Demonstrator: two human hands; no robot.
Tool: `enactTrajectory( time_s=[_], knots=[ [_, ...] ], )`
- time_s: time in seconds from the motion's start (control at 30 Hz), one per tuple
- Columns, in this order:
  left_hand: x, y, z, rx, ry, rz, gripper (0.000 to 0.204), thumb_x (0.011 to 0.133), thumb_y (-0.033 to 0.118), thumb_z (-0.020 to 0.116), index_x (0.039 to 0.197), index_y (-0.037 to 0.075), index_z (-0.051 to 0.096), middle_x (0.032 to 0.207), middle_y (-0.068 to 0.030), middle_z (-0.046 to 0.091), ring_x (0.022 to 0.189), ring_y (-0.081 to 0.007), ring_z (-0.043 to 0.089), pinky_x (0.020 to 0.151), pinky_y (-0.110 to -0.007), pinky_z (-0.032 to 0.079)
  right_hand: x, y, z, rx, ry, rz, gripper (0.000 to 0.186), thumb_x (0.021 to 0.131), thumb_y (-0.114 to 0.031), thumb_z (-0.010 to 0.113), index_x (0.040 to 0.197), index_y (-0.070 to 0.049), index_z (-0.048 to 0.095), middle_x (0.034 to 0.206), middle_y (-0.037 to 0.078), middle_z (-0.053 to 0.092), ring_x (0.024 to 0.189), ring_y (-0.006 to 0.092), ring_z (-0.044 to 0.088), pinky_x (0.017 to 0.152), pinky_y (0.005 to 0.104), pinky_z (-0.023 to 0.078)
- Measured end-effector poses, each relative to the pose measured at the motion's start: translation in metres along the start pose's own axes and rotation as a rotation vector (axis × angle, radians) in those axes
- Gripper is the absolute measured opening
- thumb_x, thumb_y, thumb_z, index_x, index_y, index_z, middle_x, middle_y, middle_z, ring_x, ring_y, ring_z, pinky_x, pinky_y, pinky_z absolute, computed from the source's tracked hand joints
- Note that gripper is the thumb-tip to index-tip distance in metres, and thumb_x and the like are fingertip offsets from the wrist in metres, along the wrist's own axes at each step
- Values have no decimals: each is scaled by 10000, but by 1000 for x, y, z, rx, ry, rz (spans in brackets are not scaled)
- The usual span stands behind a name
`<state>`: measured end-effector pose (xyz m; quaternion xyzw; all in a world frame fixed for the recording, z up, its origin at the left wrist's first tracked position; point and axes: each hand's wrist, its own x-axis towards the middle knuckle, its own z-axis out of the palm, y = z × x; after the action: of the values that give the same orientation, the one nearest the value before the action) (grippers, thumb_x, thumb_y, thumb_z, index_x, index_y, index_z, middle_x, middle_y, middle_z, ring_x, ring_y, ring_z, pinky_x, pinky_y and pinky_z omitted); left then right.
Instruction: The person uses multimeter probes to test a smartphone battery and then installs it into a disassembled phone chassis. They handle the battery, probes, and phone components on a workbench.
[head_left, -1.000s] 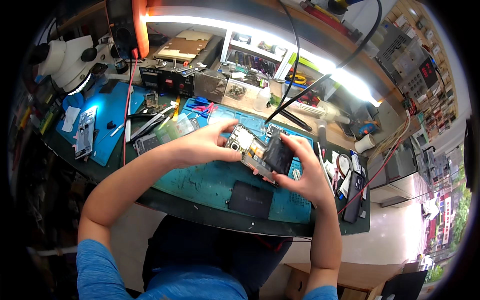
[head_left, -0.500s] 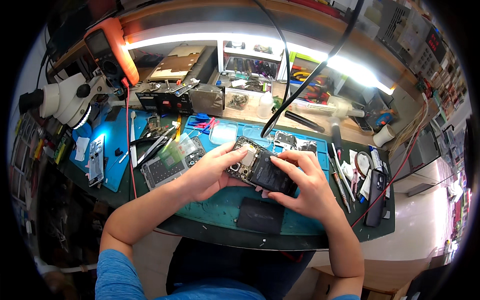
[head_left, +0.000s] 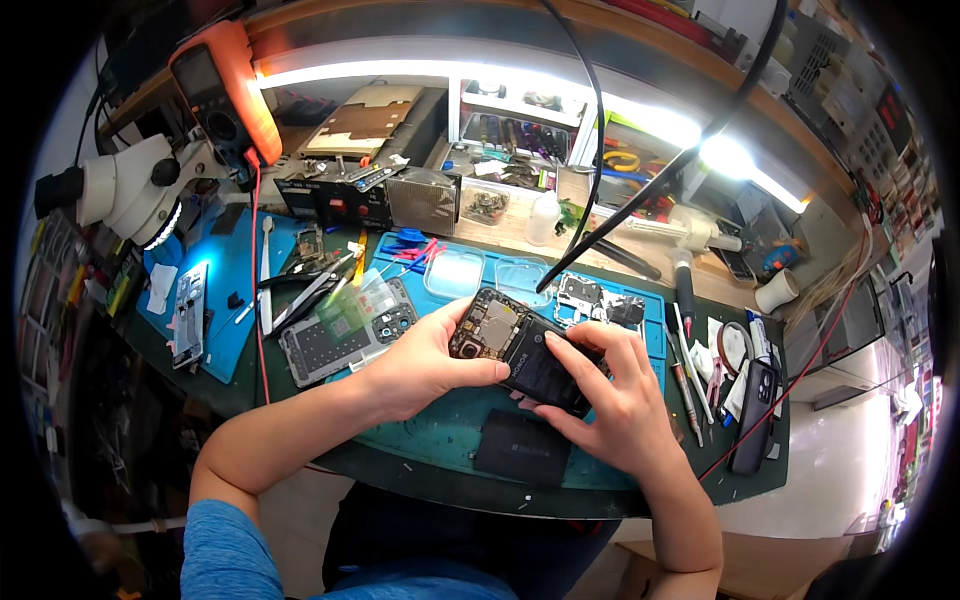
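An opened smartphone [head_left: 492, 326] is held up over the blue mat, tilted, its circuit board, camera and black battery [head_left: 545, 368] exposed. At its left end my left hand [head_left: 430, 365] grips it, thumb across the lower edge near the camera. Fingers of my right hand [head_left: 615, 395] lie on the battery while its thumb supports the lower right edge. Below the phone, a flat black rectangular piece [head_left: 522, 447] rests on the mat. Left of my hands lies a grey phone back frame [head_left: 335, 345] with a greenish clear sheet [head_left: 352, 308] on it.
An orange multimeter [head_left: 225, 95] and a white microscope [head_left: 130, 190] stand at the left. Clear trays [head_left: 453, 273] and phone parts [head_left: 600, 300] lie behind the phone. A black cable [head_left: 660, 175] hangs in front. Tweezers, pens and a dark phone case [head_left: 755, 415] sit at right.
My left thumb has moved from the top of the board down to the phone's lower edge near the camera. My right fingers stay on the battery. The view has shifted slightly.
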<state>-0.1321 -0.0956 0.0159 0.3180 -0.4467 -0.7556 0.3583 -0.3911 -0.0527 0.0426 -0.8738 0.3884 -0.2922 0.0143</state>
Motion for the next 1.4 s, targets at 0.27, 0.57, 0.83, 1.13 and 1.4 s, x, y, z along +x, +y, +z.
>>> enactTrajectory(
  time_s=[0.27, 0.57, 0.83, 1.13, 1.4],
  knots=[
    [-2, 7, 6, -71, 21, -54, 458, 1039, 197, 711, 1432, 33, 542, 1307, -70, 668, 1191, -150, 665, 1030, -374, 575, 0, -1, 1, -23, -3, 1, 707, 731, -209, 911, 1381, -60, 677, 1317, 124, 591, 1147, 323, 600, 983, 434, 523],
    [0, 4, 4, -145, 20, -74, 485, 1130, 450, 532, 1415, 58, 546, 1282, -48, 672, 1169, -128, 672, 1023, -383, 581, -1, -1, 4, -41, -22, 17, 709, 747, -226, 905, 1398, -67, 674, 1332, 118, 588, 1152, 333, 588, 983, 439, 518],
    [-1, 2, 1, -10, -23, 11, 581, 967, 147, 790, 1462, 31, 506, 1311, -65, 663, 1201, -132, 644, 1052, -339, 539, 0, -2, 4, -47, -22, 19, 705, 748, -220, 902, 1394, -49, 676, 1334, 131, 586, 1159, 339, 584, 1005, 445, 515],
    [0, 6, -2, 221, 1, 38, 785, 878, -12, 793, 1558, 11, 400, 1397, -97, 623, 1266, -155, 616, 1097, -340, 509, 0, 0, 3, -68, -21, 22, 726, 751, -224, 903, 1412, -49, 659, 1325, 130, 588, 1151, 339, 581, 996, 453, 505],
    [0, -2, 2, -3, -254, 106, 742, 935, 79, 812, 1564, 36, 420, 1489, -89, 571, 1379, -199, 552, 1179, -417, 459, -3, -8, 17, -6, 180, 75, 781, 733, -258, 938, 1410, -2, 644, 1279, 149, 592, 1086, 313, 586, 915, 435, 513]
  ],
)
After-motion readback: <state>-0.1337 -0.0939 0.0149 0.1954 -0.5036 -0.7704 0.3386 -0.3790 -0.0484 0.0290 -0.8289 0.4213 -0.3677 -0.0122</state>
